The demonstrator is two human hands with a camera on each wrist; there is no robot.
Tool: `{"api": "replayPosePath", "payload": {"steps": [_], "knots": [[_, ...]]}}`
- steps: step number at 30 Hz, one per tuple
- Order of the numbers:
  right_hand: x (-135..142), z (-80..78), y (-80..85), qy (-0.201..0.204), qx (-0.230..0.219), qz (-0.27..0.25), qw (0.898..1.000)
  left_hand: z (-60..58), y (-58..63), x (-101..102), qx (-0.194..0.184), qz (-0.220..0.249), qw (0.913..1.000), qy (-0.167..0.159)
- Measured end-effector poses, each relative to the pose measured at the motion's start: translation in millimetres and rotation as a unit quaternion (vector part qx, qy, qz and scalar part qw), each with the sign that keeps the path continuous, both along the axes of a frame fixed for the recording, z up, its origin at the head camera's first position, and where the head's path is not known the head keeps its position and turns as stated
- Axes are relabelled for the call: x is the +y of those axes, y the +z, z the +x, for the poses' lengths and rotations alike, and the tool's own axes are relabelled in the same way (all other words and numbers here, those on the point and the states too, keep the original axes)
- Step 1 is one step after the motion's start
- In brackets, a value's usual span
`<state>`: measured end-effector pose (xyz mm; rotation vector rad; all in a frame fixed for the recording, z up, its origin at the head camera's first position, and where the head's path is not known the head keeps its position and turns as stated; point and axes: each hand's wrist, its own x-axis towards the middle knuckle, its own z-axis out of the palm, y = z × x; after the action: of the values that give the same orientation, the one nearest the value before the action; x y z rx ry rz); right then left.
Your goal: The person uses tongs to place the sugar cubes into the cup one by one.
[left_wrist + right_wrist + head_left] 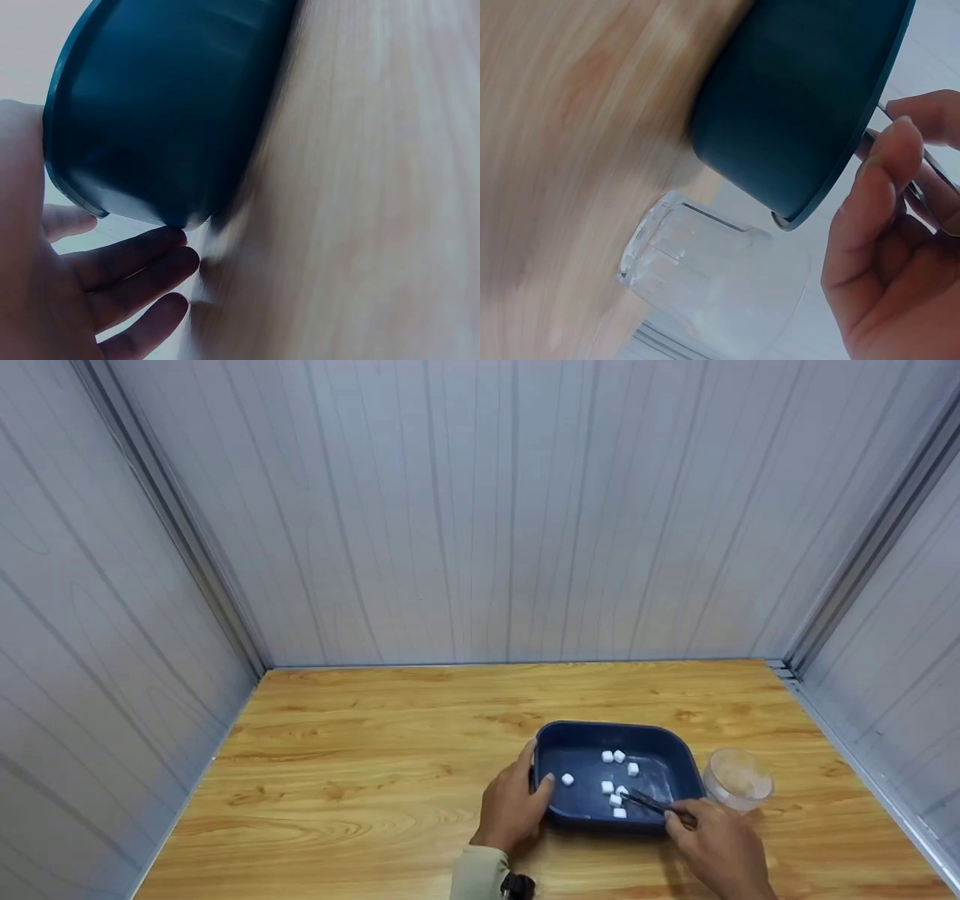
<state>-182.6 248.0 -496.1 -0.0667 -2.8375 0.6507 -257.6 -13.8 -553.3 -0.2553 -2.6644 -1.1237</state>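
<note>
No legible lettering, apparently.

The dark blue, round-cornered, plastic-looking tray (577,754) is finished smooth, its floor softly glossed. A metallic shine is shown by the slim dark tweezers (646,802), a matt finish by the small white cubes (607,787). Smooth gloss is seen on the clear round glass-or-plastic cup (739,781), wood grain on the yellow-brown tabletop (360,780).

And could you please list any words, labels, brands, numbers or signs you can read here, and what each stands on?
None: no readable text shows on the dark blue tray, white cubes, tweezers or clear cup.
The black wrist-worn item is too small to judge.
</note>
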Motion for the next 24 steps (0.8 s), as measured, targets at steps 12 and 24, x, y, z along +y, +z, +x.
{"api": "replayPosePath", "payload": {"steps": [12,24], "knots": [[-1.7,0.3,-2.8,0.001,0.001,0.016,1.000,-1.0,-0.6,-0.8,-0.003,0.003,1.0000,0.000],[-3.1,-0.1,-4.9,0.003,0.012,0.023,1.000,-2.1,-1.5,-0.3,-0.011,-0.001,0.9999,0.000]]}}
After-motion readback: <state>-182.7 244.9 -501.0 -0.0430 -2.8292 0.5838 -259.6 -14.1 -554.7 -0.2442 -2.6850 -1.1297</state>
